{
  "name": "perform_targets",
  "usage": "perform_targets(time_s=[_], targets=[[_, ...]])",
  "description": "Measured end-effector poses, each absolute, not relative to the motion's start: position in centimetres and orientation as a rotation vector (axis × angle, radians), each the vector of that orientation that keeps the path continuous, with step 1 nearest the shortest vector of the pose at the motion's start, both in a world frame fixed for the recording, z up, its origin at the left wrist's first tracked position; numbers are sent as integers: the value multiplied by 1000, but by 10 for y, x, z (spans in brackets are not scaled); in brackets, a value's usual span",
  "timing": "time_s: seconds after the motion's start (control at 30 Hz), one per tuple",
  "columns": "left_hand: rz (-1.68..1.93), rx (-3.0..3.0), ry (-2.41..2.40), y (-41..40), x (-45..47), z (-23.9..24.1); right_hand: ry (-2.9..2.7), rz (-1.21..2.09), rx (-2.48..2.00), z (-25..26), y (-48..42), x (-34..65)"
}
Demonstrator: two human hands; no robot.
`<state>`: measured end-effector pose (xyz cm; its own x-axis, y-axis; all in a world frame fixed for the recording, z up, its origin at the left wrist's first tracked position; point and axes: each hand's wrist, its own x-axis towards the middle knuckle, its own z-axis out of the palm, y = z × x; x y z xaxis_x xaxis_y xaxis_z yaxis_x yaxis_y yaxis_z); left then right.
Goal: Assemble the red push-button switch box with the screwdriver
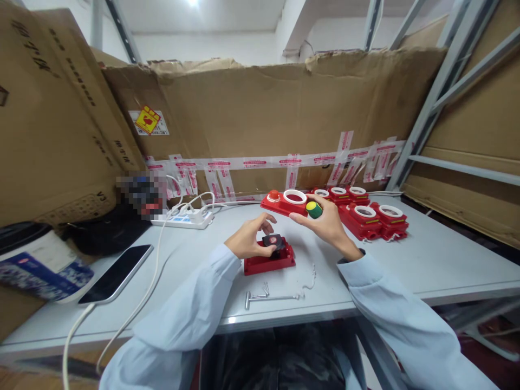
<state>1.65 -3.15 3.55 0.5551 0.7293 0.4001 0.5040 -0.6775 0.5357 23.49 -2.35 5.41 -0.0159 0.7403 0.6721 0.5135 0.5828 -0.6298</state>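
Observation:
My left hand [251,238] curls around a black block [273,240] with a round red mark on top, its thumb pressed to the near side. That block sits in an open red housing base [270,264] on the table. Up and to the right, my right hand [325,221] grips a red housing cover [281,208], held tilted off the table. The cover carries a white ring and a red knob. A yellow-topped green cylinder [314,210] shows by the right fingers; whether it is attached to the cover I cannot tell.
A T-handle wrench [272,298], small screws [265,290] and a white cord [312,277] lie near the front edge. Several red housings [368,219] stand at right. On the left are a phone [117,273], a large cup [44,265] and a power strip [184,219].

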Motion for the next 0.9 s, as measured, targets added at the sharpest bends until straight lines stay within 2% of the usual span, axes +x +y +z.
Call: perform_targets(time_s=[0.53,0.63,0.8,0.9], targets=[[865,2494,1043,-34,13,40,-1686,252,-1057,54,-24,235],[1000,2540,1062,-41,4,51,-1694,269,-1035,54,-24,235],[1462,2602,1156,-52,-6,64,-1907,414,-877,48,-28,229],[1201,2705,1144,-50,-4,60,-2064,487,-796,41,-29,224]])
